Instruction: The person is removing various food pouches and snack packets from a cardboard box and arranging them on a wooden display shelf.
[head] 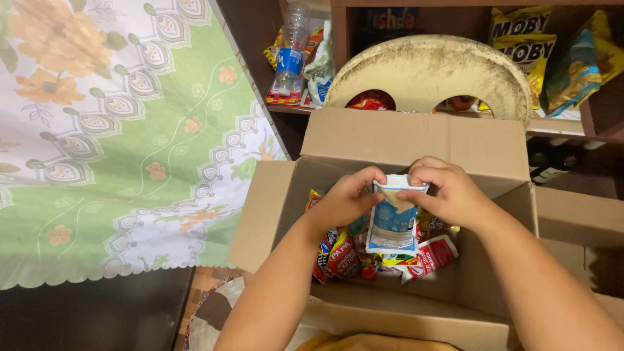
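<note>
a floral cloth [117, 143] covers the surface at left; wooden shelves [585, 130] behind carry snack bags [520, 39] and a plastic bottle [290, 49]; a worn round board [429, 71] leans behind an open cardboard box [403, 140]; red and yellow sachets [344, 257] lie on the box floor; a blue-and-white pouch [392, 224] hangs upright above them, inside the box opening; left hand [344, 198] and right hand [448, 192] each pinch its top edge, fingers closed on it.
</note>
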